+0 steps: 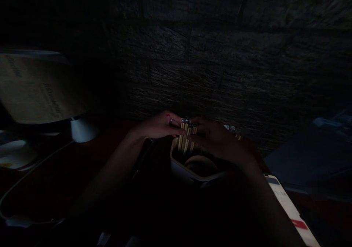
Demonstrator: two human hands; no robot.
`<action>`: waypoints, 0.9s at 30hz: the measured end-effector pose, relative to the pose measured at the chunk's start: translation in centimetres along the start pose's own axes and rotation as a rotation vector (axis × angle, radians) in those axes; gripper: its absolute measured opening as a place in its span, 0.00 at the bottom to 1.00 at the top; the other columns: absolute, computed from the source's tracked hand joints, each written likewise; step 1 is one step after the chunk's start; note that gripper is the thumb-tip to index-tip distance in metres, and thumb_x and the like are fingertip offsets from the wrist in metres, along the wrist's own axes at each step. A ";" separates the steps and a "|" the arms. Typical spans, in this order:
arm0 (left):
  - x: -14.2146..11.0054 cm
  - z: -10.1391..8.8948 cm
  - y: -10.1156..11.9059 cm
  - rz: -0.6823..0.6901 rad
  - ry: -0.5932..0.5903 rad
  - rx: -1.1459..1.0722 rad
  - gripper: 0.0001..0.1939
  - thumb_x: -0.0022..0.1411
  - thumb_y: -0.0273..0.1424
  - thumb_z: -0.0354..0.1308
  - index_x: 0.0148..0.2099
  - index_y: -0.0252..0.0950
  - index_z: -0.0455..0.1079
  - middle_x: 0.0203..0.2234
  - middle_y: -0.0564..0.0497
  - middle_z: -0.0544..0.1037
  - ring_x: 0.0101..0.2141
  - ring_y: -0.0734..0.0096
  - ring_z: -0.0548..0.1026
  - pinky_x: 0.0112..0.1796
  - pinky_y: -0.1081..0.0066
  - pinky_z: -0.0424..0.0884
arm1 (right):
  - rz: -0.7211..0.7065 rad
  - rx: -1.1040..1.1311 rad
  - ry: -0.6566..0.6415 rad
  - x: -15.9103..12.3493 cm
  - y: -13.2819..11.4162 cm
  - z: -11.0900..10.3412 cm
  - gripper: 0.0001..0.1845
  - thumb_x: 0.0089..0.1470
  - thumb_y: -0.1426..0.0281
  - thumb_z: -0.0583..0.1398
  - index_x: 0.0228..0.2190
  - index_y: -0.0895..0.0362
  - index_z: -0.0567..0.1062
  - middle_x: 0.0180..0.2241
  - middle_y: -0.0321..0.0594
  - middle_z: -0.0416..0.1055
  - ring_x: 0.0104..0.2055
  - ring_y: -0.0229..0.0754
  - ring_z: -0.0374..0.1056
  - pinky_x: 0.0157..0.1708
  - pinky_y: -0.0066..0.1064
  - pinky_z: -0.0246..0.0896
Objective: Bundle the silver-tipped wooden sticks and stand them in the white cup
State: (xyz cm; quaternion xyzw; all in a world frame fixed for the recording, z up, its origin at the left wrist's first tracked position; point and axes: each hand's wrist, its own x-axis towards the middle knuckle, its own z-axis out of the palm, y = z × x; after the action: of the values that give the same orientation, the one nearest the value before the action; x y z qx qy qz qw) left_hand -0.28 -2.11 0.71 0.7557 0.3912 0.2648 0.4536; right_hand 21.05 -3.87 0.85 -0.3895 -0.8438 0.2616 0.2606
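In the dim light, a bundle of thin pale sticks (186, 138) with shiny, clear-looking wrapping at the top stands upright between my hands. My left hand (162, 125) comes in from the left, its thumb and fingers closed against the bundle's left side. From the right, my right hand (213, 135) grips the same sticks, fingers bent around them; part of that hand is lost in shadow. The lower ends of the sticks reach into an open light-rimmed container (183, 170). Inside it a rounded, pale-edged object (200, 162) leans in front of the sticks; its kind is unclear.
A rough stone-like wall (176, 67) rises close behind. To the left are a lamp with a printed shade (35, 89) and white base (82, 129), a cable (35, 168) and a white dish (16, 153). A lit phone (288, 206) lies to the right.
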 end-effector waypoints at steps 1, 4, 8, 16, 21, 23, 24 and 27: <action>0.0 0.0 0.0 0.008 -0.004 0.010 0.11 0.55 0.31 0.62 0.39 0.29 0.76 0.32 0.47 0.79 0.31 0.72 0.74 0.32 0.74 0.68 | 0.009 -0.035 0.016 0.2 -0.1 0.1 0.20 0.55 0.68 0.60 0.50 0.57 0.70 0.34 0.41 0.78 0.36 0.43 0.72 0.32 0.30 0.61; 0.1 0.0 -0.2 0.062 -0.026 0.038 0.10 0.56 0.31 0.61 0.39 0.29 0.76 0.34 0.47 0.80 0.34 0.70 0.75 0.35 0.74 0.68 | 0.023 -0.118 0.043 0.5 -0.5 0.3 0.16 0.55 0.68 0.60 0.45 0.59 0.74 0.35 0.43 0.78 0.35 0.44 0.72 0.32 0.30 0.60; 0.1 -0.1 -0.4 0.086 -0.033 0.075 0.11 0.57 0.32 0.61 0.40 0.30 0.77 0.35 0.47 0.80 0.35 0.71 0.75 0.35 0.75 0.67 | -0.023 -0.129 0.075 0.6 -0.6 0.3 0.15 0.55 0.68 0.60 0.45 0.57 0.75 0.36 0.42 0.78 0.37 0.44 0.73 0.34 0.30 0.60; 0.1 -0.4 -0.4 0.073 -0.067 0.042 0.12 0.55 0.35 0.63 0.35 0.29 0.77 0.27 0.51 0.78 0.27 0.75 0.71 0.29 0.77 0.63 | -0.027 -0.124 0.099 0.5 -0.5 0.4 0.14 0.55 0.67 0.61 0.45 0.55 0.75 0.38 0.42 0.78 0.39 0.45 0.74 0.36 0.31 0.61; -0.1 -0.6 -0.2 0.054 -0.077 0.091 0.12 0.55 0.35 0.62 0.34 0.29 0.76 0.24 0.53 0.75 0.25 0.77 0.67 0.27 0.77 0.60 | -0.028 -0.106 0.100 0.4 -0.9 0.2 0.14 0.55 0.69 0.61 0.44 0.56 0.75 0.35 0.41 0.79 0.36 0.43 0.74 0.33 0.30 0.60; -0.1 -0.6 -0.1 0.047 -0.071 0.128 0.12 0.55 0.36 0.63 0.31 0.29 0.76 0.21 0.54 0.72 0.23 0.78 0.65 0.25 0.78 0.57 | -0.025 -0.105 0.101 0.5 -0.9 0.2 0.14 0.54 0.69 0.61 0.44 0.55 0.75 0.35 0.40 0.79 0.35 0.43 0.74 0.33 0.30 0.60; -0.1 -0.6 0.0 0.046 -0.070 0.142 0.12 0.55 0.36 0.63 0.29 0.29 0.75 0.19 0.55 0.71 0.22 0.79 0.63 0.24 0.78 0.56 | -0.023 -0.106 0.100 0.5 -0.9 0.2 0.14 0.54 0.69 0.61 0.44 0.55 0.75 0.35 0.40 0.79 0.35 0.42 0.73 0.33 0.30 0.60; -0.1 -0.5 0.2 0.050 -0.077 0.143 0.13 0.54 0.36 0.63 0.26 0.29 0.73 0.17 0.57 0.68 0.20 0.81 0.60 0.22 0.78 0.53 | -0.017 -0.120 0.103 0.6 -0.6 0.4 0.14 0.53 0.68 0.61 0.43 0.56 0.75 0.34 0.40 0.78 0.35 0.42 0.73 0.32 0.29 0.60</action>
State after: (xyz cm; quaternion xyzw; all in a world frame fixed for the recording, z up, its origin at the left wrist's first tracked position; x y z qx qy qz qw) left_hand -0.66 -2.04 1.13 0.8053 0.3725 0.2184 0.4062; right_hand 20.16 -3.85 1.11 -0.4101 -0.8467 0.1880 0.2822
